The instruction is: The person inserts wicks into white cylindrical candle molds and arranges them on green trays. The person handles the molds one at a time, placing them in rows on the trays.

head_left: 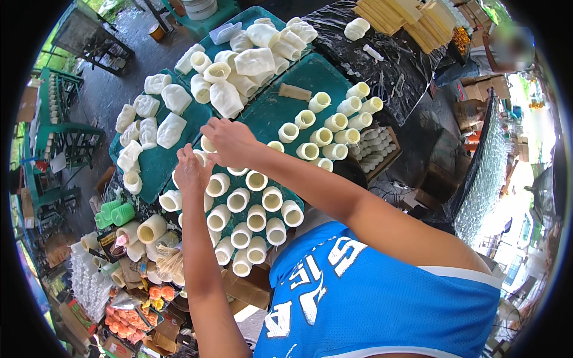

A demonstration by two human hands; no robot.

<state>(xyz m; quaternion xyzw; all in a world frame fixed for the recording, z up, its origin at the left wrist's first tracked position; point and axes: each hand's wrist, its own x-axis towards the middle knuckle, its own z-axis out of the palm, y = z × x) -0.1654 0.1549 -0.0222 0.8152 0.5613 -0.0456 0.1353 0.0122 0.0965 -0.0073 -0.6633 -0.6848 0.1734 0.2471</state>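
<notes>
My right hand (231,143) curls over the rows of hollow white cylinders, its fingers and thumb closed around one cylinder (207,144), which they partly hide. Close beside it, my left hand (192,172) has its fingers bent and pinched together next to another pale rim (202,157); what it grips is too small to make out. Below and right of my hands, several open-topped, waxy-looking cylinders (256,218) stand in rows on a green board. A second group of creamier cylinders (321,137) stands farther right, some with thin strands at the rim.
White, rough-sided pieces (253,62) are heaped on the far green board (271,98), with more on the left board (188,119). A flat tan block (295,92) lies there. Yellow slabs (412,21) are stacked beyond, near another person (486,59). Orange pieces (125,322) sit lower left.
</notes>
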